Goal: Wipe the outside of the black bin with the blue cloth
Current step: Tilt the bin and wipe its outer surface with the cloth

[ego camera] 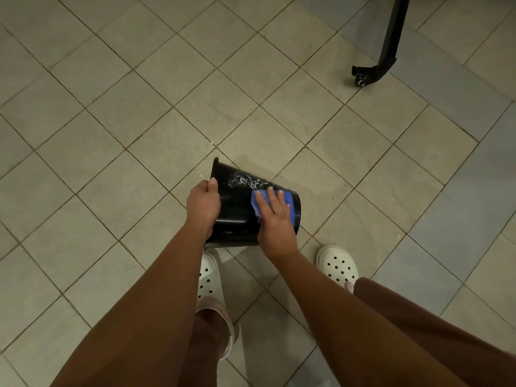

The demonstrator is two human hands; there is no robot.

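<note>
A black bin (pixel 237 208) is held on its side above the tiled floor, its open rim toward the left. White soap suds streak its upper wall. My left hand (pixel 203 203) grips the rim end, thumb over the edge. My right hand (pixel 275 216) lies flat with straight fingers on a blue cloth (pixel 287 203), pressing it against the bin's side near the base end. The bin's underside and inside are hidden.
Beige floor tiles (pixel 139 107) spread all around. A black metal furniture leg with a foot (pixel 374 71) stands at the upper right. My two feet in white perforated clogs (pixel 337 268) are just below the bin.
</note>
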